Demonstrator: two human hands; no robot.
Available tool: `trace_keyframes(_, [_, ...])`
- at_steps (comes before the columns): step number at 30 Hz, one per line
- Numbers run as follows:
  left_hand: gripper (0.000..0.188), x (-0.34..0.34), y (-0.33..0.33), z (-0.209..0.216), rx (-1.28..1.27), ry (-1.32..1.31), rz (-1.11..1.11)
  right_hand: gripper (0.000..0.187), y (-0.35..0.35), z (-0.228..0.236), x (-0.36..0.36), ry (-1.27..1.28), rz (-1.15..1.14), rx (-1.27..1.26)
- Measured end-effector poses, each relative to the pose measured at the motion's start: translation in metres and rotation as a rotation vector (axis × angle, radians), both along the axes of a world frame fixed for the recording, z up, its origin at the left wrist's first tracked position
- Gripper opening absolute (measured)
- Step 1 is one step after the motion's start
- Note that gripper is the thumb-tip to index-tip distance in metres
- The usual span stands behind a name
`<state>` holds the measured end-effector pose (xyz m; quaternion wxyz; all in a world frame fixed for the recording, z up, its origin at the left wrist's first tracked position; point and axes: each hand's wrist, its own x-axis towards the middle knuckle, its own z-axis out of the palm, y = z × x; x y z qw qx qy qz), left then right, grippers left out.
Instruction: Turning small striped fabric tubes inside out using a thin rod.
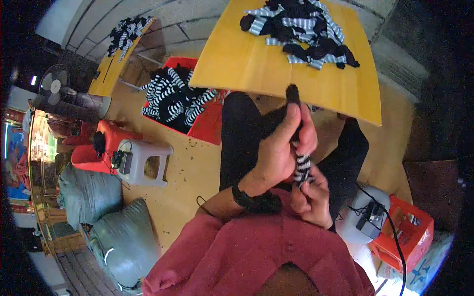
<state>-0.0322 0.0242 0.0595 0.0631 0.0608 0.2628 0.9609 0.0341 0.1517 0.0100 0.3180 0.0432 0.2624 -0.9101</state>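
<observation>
Left grip (277,154): I clamp the striped knit (302,164), its middle hidden.
Right grip (313,201): I pinch its lower end; contact blurred.
Bench (237,59): far edge cut off.

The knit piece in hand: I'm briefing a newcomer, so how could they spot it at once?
Find the large yellow table at the top. By its near edge, the left hand and right hand grip a partly striped black knit piece. It alone is held; similar pieces lie piled on that table or heaped in the red bin.
</observation>
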Motion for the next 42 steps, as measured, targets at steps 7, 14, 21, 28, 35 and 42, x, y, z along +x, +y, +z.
trace_keyframes(7, [0.031, -0.009, -0.013, 0.004, -0.107, -0.083, 0.137, 0.04, 0.008, 0.005, -0.015, 0.3, -0.08, 0.314])
trace_keyframes(14, [0.03, -0.014, -0.029, -0.003, -0.076, -0.044, 0.125, 0.015, -0.006, -0.01, -0.027, 0.398, 0.055, 0.569])
trace_keyframes(21, [0.029, -0.023, -0.043, 0.004, -0.089, -0.047, 0.234, 0.015, 0.006, -0.021, -0.017, 0.472, 0.115, 0.711])
trace_keyframes(28, [0.03, -0.019, -0.037, -0.001, -0.129, -0.092, 0.263, 0.012, 0.0, -0.016, -0.013, 0.506, 0.071, 0.76])
trace_keyframes(35, [0.044, -0.014, -0.033, 0.01, -0.259, -0.033, 0.366, 0.009, 0.004, -0.031, 0.005, 0.33, -0.084, 0.685])
trace_keyframes(42, [0.043, -0.011, -0.027, 0.016, -0.432, 0.116, 0.64, 0.014, 0.0, -0.034, 0.019, 0.606, -0.265, 0.971])
